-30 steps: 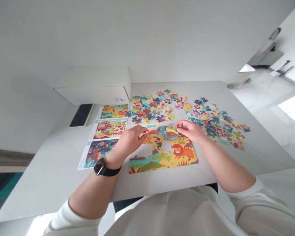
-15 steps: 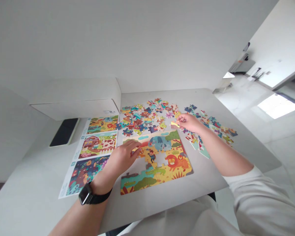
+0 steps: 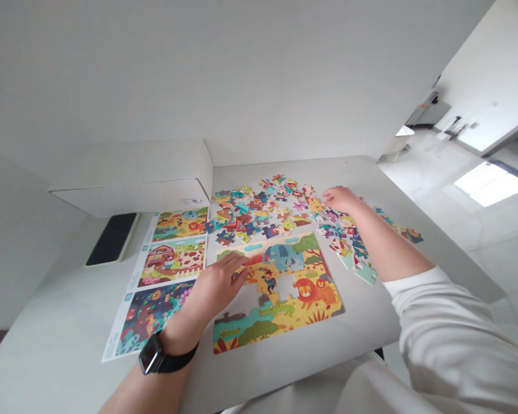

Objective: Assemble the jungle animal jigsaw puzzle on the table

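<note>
My left hand [image 3: 220,286], with a black watch on its wrist, lies over the left side of a partly assembled jigsaw puzzle [image 3: 280,333]. Its fingers are stretched out and hold nothing visible. The puzzle shows an elephant, lions and crocodiles, with gaps at its middle and left. Beyond its far right corner, my right hand [image 3: 342,199] is down among loose puzzle pieces [image 3: 259,213]. The fingers there are bent together, and whatever they pinch is hidden. A brown and green puzzle piece [image 3: 302,219] lies just above the puzzle's far edge.
Left of the puzzle lies a sheet with three printed pictures [image 3: 132,284]. A dark-screened phone [image 3: 113,238] is beside it, and a white box [image 3: 129,195] stands behind against the wall. More loose pieces [image 3: 365,270] lie under and near my right forearm.
My right hand has let go of a yellow and brown puzzle piece above the puzzle and moved back and right among the loose pieces. My left hand has hardly moved.
</note>
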A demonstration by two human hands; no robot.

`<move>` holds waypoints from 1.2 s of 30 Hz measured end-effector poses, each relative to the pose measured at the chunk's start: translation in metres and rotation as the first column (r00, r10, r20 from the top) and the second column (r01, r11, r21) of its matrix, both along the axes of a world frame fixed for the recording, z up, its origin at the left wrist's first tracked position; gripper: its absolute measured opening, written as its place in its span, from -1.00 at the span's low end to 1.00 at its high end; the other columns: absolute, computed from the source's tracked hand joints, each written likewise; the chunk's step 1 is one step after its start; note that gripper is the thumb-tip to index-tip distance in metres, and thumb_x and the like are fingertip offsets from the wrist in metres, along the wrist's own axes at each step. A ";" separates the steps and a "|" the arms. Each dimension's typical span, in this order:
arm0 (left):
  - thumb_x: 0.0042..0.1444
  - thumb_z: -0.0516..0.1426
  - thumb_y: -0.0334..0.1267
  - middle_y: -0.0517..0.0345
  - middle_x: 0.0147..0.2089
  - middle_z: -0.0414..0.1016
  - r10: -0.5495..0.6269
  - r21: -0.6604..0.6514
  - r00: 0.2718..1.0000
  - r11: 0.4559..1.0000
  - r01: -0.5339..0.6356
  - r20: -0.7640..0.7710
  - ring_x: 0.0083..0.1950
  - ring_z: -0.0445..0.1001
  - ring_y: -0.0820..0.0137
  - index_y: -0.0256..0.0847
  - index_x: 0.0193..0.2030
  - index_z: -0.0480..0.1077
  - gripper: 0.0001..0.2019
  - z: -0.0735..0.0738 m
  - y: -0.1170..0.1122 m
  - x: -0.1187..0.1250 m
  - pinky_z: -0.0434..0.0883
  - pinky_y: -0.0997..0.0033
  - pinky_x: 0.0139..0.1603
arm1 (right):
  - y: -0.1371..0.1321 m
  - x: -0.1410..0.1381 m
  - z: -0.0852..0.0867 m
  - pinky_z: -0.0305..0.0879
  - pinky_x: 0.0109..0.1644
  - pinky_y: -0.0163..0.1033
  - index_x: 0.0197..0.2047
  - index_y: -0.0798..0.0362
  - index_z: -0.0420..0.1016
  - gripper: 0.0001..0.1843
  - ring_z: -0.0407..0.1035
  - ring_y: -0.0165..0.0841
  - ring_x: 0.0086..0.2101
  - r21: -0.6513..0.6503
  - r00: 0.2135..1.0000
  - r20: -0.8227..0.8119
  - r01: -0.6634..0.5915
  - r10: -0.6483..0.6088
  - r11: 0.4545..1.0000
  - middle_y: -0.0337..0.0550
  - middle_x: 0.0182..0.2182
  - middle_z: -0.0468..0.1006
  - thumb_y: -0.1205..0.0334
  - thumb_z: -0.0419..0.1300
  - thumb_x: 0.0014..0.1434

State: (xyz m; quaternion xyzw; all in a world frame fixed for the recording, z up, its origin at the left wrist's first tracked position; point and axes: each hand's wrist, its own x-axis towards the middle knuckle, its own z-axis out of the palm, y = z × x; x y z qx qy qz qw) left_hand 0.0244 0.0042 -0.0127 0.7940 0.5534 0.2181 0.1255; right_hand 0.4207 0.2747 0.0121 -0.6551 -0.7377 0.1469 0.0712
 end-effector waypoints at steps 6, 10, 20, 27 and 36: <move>0.52 0.09 -0.14 0.01 0.14 0.69 -0.011 0.015 1.000 1.000 0.011 0.003 0.12 0.70 0.18 -0.08 0.12 0.57 -0.75 -0.002 0.001 0.000 0.63 0.22 0.06 | 0.001 -0.010 -0.011 0.47 0.12 -0.13 -0.07 -0.01 0.79 -0.66 0.65 -0.09 -0.04 -0.029 0.997 -0.009 -0.074 0.073 0.997 -0.01 -0.04 0.79 0.21 0.58 0.04; 0.51 0.09 -0.15 0.02 0.14 0.69 -0.013 0.018 1.000 1.000 0.013 0.020 0.14 0.70 0.18 -0.07 0.12 0.56 -0.76 -0.004 0.002 -0.002 0.62 0.23 0.08 | 0.004 -0.015 -0.015 0.47 0.14 -0.14 -0.05 -0.01 0.75 -0.65 0.63 -0.16 -0.05 -0.004 0.994 -0.069 -0.087 0.086 0.996 -0.06 -0.04 0.78 0.26 0.55 0.06; 0.53 0.08 -0.08 0.01 0.14 0.68 0.001 -0.036 1.000 0.999 0.000 0.011 0.06 0.71 0.20 -0.07 0.11 0.57 -0.73 -0.003 0.003 0.000 0.62 0.28 -0.03 | 0.024 -0.009 -0.009 0.46 -0.27 -0.31 -0.11 0.08 0.65 -0.82 0.52 -0.38 -0.38 -0.059 0.791 -0.603 0.089 -0.106 0.994 -0.06 -0.24 0.73 0.24 0.44 0.23; 0.53 0.08 -0.08 0.01 0.12 0.70 -0.004 -0.014 0.999 1.000 0.004 0.037 0.10 0.70 0.19 -0.06 0.11 0.58 -0.72 -0.003 0.002 0.001 0.63 0.27 0.03 | 0.022 -0.002 -0.009 0.47 -0.27 -0.25 -0.12 0.10 0.73 -0.75 0.45 -0.38 -0.46 -0.114 0.770 -0.629 0.046 -0.108 0.992 -0.14 -0.37 0.71 0.16 0.51 0.18; 0.53 0.08 -0.06 0.00 0.14 0.69 -0.011 -0.033 1.000 0.999 0.011 0.017 0.11 0.70 0.19 -0.07 0.11 0.59 -0.71 -0.004 0.002 0.001 0.64 0.25 0.04 | 0.022 -0.001 -0.007 0.51 -0.20 -0.25 -0.24 0.09 0.68 -0.84 0.51 -0.37 -0.41 -0.157 0.771 -0.626 0.028 -0.121 0.987 -0.10 -0.34 0.73 0.33 0.54 0.12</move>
